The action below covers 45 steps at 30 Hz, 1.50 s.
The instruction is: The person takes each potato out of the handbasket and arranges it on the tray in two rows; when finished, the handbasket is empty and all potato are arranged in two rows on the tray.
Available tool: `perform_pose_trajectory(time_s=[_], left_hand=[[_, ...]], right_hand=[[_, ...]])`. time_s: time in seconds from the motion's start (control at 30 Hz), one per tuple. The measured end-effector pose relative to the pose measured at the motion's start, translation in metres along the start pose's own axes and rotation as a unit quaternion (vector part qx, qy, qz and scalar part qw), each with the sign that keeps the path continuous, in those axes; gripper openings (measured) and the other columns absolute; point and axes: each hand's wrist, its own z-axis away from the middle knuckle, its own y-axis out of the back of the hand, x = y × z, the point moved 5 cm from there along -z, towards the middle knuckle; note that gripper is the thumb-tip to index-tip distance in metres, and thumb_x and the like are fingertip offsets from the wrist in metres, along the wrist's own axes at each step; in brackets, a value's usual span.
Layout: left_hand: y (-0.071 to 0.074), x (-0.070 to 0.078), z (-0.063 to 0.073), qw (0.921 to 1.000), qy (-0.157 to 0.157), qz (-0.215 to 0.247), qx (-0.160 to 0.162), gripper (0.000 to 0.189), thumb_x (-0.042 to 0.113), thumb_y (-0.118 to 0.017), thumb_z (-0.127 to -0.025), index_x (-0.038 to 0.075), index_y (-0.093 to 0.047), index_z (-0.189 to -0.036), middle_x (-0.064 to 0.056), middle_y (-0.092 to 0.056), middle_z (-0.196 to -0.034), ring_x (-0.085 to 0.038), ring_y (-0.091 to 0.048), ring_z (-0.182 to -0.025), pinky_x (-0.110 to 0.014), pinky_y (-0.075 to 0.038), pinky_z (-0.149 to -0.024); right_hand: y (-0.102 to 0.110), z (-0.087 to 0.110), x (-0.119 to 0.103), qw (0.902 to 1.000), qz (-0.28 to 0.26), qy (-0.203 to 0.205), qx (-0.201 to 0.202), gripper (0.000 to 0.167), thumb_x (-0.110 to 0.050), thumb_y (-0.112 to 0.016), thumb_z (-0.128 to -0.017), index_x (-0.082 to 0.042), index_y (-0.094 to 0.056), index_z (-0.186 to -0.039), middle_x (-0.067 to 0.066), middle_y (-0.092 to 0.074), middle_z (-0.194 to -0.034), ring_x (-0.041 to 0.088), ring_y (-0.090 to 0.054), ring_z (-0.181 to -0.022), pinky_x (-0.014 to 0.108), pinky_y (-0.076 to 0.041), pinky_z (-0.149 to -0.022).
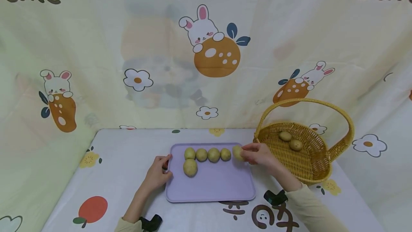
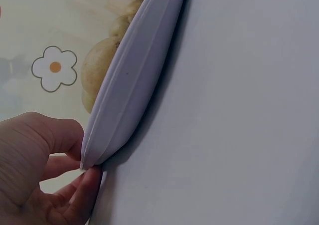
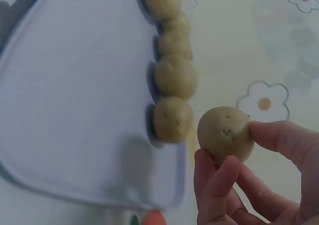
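"So, what's nearest?"

"The left hand (image 1: 156,173), thumb and fingers bent, gripping the left rim of the tray (image 1: 212,185)."

"And on that?"

"One loose potato (image 1: 190,168) near the left side, and just beyond it a row of four (image 1: 214,155) along the far side."

"The right hand (image 1: 259,154)?"

"Over by the far right corner, nearly closed, with the held potato (image 1: 237,153) pinched between thumb and fingers."

"Where does it sit in the hand?"

"Out at the fingertips, just beside the row's right end, a sliver of space between. Whether it touches the rim, I can't tell."

"Farther off?"

"The basket (image 1: 299,162), right of that hand, a pair of potatoes (image 1: 296,145) inside. Behind everything, the curtain (image 1: 154,46)."
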Motion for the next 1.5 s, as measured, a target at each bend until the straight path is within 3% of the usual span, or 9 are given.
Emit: perform_pose_trajectory(time_s=[0.33,0.73,1.2,1.5], left_hand=[[0.001,0.000,-0.002,0.9990,0.040,-0.008,-0.017,0.061,-0.003,-0.064,-0.070,-0.006,-0.059,-0.131,-0.015,-0.053,-0.108,-0.016,-0.056,-0.084,-0.024,-0.048,-0.070],[-0.001,-0.001,-0.005,0.9989,0.042,0.002,-0.022,0.062,-0.004,-0.066,-0.070,-0.006,-0.058,-0.131,-0.015,-0.052,-0.109,-0.019,-0.057,-0.086,-0.024,-0.048,-0.070],[-0.001,-0.003,-0.001,0.9991,0.037,-0.002,-0.019,0.062,-0.002,-0.065,-0.069,-0.007,-0.058,-0.131,-0.015,-0.053,-0.108,-0.018,-0.056,-0.086,-0.025,-0.048,-0.070],[-0.001,-0.004,-0.001,0.9992,0.037,0.005,-0.014,0.062,-0.003,-0.064,-0.068,-0.006,-0.059,-0.131,-0.014,-0.053,-0.108,-0.019,-0.057,-0.087,-0.024,-0.049,-0.071]], right_hand=[[-0.035,-0.002,0.003,0.9991,-0.038,0.017,-0.006,0.036,-0.011,-0.073,-0.085,0.010,-0.066,-0.113,0.004,-0.070,-0.081,0.010,-0.060,-0.065,0.026,-0.050,-0.060],[-0.058,-0.004,0.008,0.9985,-0.053,0.004,0.014,0.037,-0.010,-0.074,-0.083,0.009,-0.066,-0.113,0.009,-0.072,-0.088,0.010,-0.061,-0.064,0.024,-0.050,-0.058],[-0.087,-0.005,0.018,0.9972,-0.072,0.015,-0.013,0.035,-0.009,-0.073,-0.083,0.011,-0.066,-0.111,0.002,-0.068,-0.080,0.010,-0.056,-0.060,0.024,-0.048,-0.057],[-0.100,-0.004,0.018,0.9960,-0.089,0.010,-0.002,0.034,-0.008,-0.072,-0.083,0.012,-0.066,-0.109,0.002,-0.067,-0.078,0.010,-0.055,-0.056,0.023,-0.045,-0.053]])
